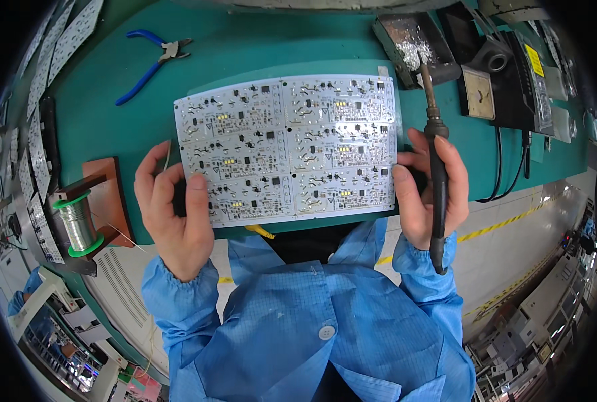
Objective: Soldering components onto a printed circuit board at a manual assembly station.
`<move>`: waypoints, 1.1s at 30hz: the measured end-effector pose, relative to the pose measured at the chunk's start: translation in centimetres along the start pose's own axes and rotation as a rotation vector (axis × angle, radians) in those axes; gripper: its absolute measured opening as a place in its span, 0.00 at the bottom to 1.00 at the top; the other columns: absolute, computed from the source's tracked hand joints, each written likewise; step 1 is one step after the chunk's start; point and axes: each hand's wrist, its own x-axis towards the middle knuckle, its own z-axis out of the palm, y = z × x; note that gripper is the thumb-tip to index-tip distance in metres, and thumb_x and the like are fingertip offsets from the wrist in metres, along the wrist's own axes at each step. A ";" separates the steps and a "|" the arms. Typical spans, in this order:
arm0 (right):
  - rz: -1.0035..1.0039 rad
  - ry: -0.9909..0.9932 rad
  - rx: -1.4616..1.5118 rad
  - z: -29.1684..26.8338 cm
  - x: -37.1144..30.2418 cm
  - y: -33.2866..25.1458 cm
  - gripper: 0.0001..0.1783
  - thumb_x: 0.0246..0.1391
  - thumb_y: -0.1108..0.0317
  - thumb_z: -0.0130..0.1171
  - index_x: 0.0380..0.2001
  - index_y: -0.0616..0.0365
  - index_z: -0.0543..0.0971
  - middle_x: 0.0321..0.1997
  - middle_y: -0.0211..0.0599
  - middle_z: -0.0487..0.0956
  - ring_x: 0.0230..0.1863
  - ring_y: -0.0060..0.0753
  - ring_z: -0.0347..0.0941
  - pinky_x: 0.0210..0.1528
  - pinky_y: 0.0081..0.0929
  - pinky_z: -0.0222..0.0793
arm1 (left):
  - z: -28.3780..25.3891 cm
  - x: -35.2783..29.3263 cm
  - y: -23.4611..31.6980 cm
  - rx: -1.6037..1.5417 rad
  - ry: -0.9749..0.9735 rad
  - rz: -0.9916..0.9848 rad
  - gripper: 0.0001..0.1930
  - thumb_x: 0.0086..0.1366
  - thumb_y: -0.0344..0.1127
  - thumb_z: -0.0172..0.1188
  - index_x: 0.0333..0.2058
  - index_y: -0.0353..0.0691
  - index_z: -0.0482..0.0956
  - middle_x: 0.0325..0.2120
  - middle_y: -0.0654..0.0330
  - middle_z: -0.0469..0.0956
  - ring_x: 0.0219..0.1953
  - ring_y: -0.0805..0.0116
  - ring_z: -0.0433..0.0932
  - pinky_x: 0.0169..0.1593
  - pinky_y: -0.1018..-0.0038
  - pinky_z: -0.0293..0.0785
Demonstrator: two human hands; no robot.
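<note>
A white circuit board panel (286, 151), made up of several like sections with small black and yellow parts, lies in front of me on the green mat. My left hand (176, 211) grips its left edge, thumb on top and fingers at the side. A thin pale strand shows by those fingers; its kind is unclear. My right hand (439, 191) holds a soldering iron (436, 157) with a black handle, its metal tip pointing away from me. The thumb and fingers of that same hand also touch the panel's right edge.
Blue-handled cutters (152, 65) lie at the far left of the green mat (245, 40). A solder spool (79, 224) sits on a stand at left. A metal tray with solder scraps (416, 50) and a black soldering station (513, 87) with cables stand far right.
</note>
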 end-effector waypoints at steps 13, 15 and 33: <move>-0.212 0.032 0.251 2.7 -1.5 -3.0 0.32 0.49 0.77 0.53 0.59 0.63 0.59 0.53 0.61 0.70 0.40 0.41 0.76 0.49 0.36 0.68 | -12.1 2.2 0.2 -0.508 0.454 -0.211 0.13 0.65 0.33 0.52 0.44 0.29 0.70 0.38 0.59 0.75 0.37 0.76 0.72 0.44 0.79 0.67; -0.161 0.100 0.253 2.5 -1.9 -1.7 0.31 0.49 0.77 0.52 0.58 0.64 0.59 0.54 0.61 0.69 0.42 0.40 0.75 0.50 0.36 0.68 | -15.2 7.0 -3.0 -0.490 0.471 -0.254 0.14 0.65 0.35 0.53 0.42 0.29 0.73 0.37 0.58 0.76 0.37 0.75 0.72 0.44 0.79 0.68; -0.058 0.165 0.071 2.6 -2.2 -0.7 0.27 0.54 0.73 0.53 0.58 0.64 0.62 0.54 0.55 0.70 0.40 0.32 0.72 0.47 0.31 0.68 | 2.5 27.6 -4.7 0.632 -0.143 -0.236 0.46 0.54 0.73 0.41 0.64 0.48 0.53 0.65 0.47 0.47 0.67 0.50 0.42 0.64 0.44 0.36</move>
